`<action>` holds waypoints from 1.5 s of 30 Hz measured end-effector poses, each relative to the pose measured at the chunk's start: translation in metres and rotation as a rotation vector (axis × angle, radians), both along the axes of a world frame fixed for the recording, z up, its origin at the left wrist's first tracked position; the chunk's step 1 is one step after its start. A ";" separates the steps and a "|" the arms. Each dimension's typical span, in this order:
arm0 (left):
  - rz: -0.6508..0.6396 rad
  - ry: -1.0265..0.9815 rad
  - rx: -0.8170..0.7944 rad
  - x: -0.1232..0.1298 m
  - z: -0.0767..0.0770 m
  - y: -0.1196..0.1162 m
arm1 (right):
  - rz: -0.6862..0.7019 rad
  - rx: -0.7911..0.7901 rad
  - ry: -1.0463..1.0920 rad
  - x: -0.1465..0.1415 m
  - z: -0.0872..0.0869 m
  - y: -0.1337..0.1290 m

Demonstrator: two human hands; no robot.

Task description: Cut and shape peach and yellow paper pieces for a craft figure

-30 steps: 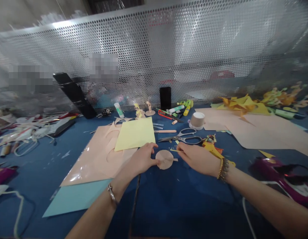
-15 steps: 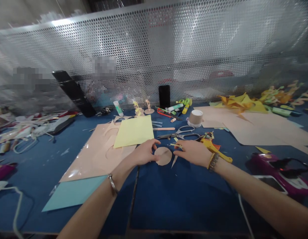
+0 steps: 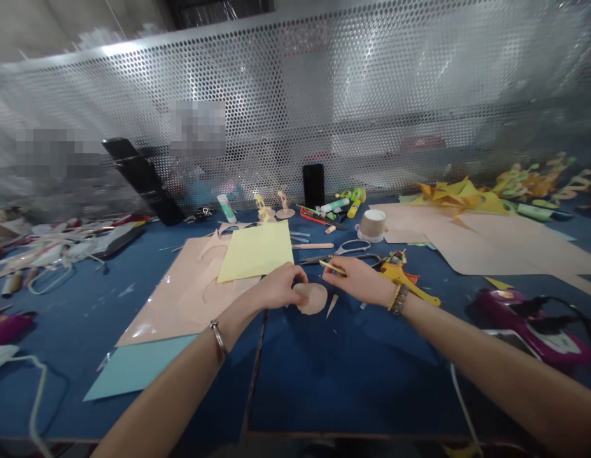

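Observation:
My left hand (image 3: 282, 286) pinches the left edge of a round beige paper disc (image 3: 314, 299) over the blue table. My right hand (image 3: 355, 278) holds a small yellow strip (image 3: 332, 268) between thumb and fingers, up and right of the disc. Below the right fingers lies a thin pointed beige scrap (image 3: 332, 306). Scissors (image 3: 355, 247) with grey handles lie just behind the right hand, partly hidden by it. A yellow tool (image 3: 410, 284) rests beside the right wrist.
Yellow paper (image 3: 259, 250) lies over beige sheets (image 3: 171, 296) at left, with a blue sheet (image 3: 137, 369) beneath. Behind stand a glue stick (image 3: 226, 208), a black phone (image 3: 313, 184) and a paper cup (image 3: 373, 224). Beige paper (image 3: 505, 245) and a purple power strip (image 3: 528, 324) are at right.
My right hand has moved slightly left and up, lifting the yellow strip over the scissors. The disc now looks tilted at my left fingers. The view has shifted slightly.

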State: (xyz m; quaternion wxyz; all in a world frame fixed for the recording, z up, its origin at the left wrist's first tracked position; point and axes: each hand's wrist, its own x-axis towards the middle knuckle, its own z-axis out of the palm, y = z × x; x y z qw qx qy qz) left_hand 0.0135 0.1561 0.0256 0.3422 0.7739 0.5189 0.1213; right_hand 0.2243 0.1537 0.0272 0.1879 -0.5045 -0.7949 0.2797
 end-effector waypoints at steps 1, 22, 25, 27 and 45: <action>0.008 -0.022 -0.022 0.001 0.001 0.000 | -0.005 -0.008 0.076 0.004 0.003 0.000; -0.064 -0.146 0.076 0.054 0.014 -0.063 | 0.085 0.107 0.314 0.042 0.016 -0.044; -0.015 -0.258 -0.004 0.060 0.009 -0.069 | 0.258 0.161 0.255 0.039 0.022 -0.053; 0.061 -0.361 -0.068 0.061 0.004 -0.068 | 0.199 0.171 0.214 0.050 0.026 -0.048; -0.430 -0.292 -0.166 0.050 -0.014 -0.090 | -0.419 0.164 -0.527 0.120 0.021 -0.013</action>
